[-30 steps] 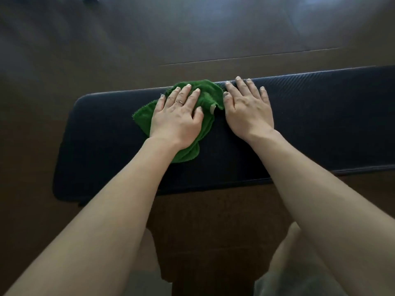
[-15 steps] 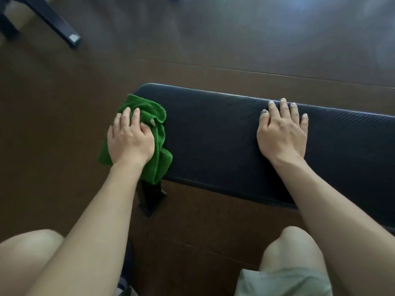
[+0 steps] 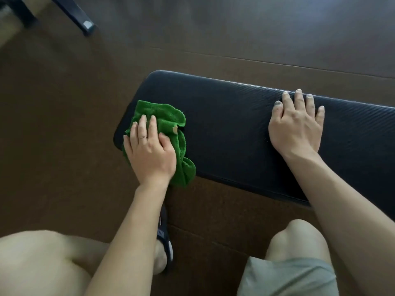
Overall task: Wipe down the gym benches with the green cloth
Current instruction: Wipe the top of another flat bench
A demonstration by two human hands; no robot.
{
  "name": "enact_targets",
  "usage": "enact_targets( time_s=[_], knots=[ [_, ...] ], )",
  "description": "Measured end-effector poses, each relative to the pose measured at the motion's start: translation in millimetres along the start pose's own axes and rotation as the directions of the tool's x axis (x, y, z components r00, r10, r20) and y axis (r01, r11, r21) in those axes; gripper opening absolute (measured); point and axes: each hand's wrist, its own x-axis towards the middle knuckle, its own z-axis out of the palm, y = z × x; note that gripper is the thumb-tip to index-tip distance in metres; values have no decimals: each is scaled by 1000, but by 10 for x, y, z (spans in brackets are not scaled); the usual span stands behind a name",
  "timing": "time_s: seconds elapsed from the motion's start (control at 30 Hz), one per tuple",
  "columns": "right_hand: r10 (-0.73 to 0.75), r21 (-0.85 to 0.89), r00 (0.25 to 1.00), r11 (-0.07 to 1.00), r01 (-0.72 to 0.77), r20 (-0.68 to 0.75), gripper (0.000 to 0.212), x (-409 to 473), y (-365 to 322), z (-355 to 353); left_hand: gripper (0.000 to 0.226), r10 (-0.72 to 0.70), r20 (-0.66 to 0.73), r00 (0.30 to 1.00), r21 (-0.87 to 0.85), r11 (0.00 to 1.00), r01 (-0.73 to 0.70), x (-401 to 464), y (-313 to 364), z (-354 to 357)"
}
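A dark padded gym bench point(image 3: 224, 129) runs from the middle of the view to the right edge. The crumpled green cloth point(image 3: 164, 116) lies on the bench's left end, one corner hanging over the near edge. My left hand point(image 3: 149, 150) presses down on the cloth with its fingers laid over it, thumb against the fabric. My right hand point(image 3: 297, 127) rests flat on the bench pad further right, fingers straight and reaching the far edge. It holds nothing.
Brown floor surrounds the bench. A dark metal leg point(image 3: 79, 16) of other equipment stands at the top left. My knees point(image 3: 299, 240) and a foot in a dark sandal point(image 3: 165, 244) are just in front of the bench.
My left hand slid the cloth left from mid-bench out past the bench's end, then back onto the end of the pad. My right hand stayed flat on the pad.
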Motion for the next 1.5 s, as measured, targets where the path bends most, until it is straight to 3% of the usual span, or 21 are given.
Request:
enact_targets(
  time_s=[0.23,0.4,0.53,0.7,0.8,0.87,0.93,1.03,1.1,1.27,1.37,1.5],
  knots=[
    [17,1,1000,1000,-17,-20,59,5,-48,-4,60,-50,57,997,101,994,44,481,77,-50],
    [2,61,1000,998,-3,17,57,18,-44,-44,68,265,169,949,75,957,-281,-146,770,71],
    [-50,126,996,991,41,75,55,-14,196,-213,64,450,267,852,32,880,-475,-392,1354,249],
    [96,-10,995,995,-96,33,57,-183,829,-398,63,678,392,622,-76,698,-712,-473,2060,400],
    [103,-41,994,994,-101,47,57,-257,979,-374,60,722,453,523,-121,631,-766,-194,1984,384],
    [103,-50,994,994,-101,40,58,-255,962,-361,59,684,451,573,-66,666,-743,158,1711,353],
    [105,-62,994,993,-102,33,58,-258,947,-354,59,577,444,685,18,759,-651,433,1439,285],
    [101,-69,994,993,-99,30,58,-256,950,-354,62,454,424,784,84,842,-533,435,1485,285],
    [96,-73,995,993,-94,22,58,-263,945,-343,64,511,422,749,46,813,-581,224,1798,369],
    [102,-13,994,995,-102,-34,58,-239,973,-324,62,712,437,549,-82,640,-764,-167,2500,600],
    [94,1,995,996,-94,-19,58,-291,996,-339,62,749,460,477,-97,576,-811,-313,2297,483],
    [88,16,996,996,-88,-23,57,-320,987,-362,66,779,444,443,-113,539,-835,-834,1564,131]
  ],
)
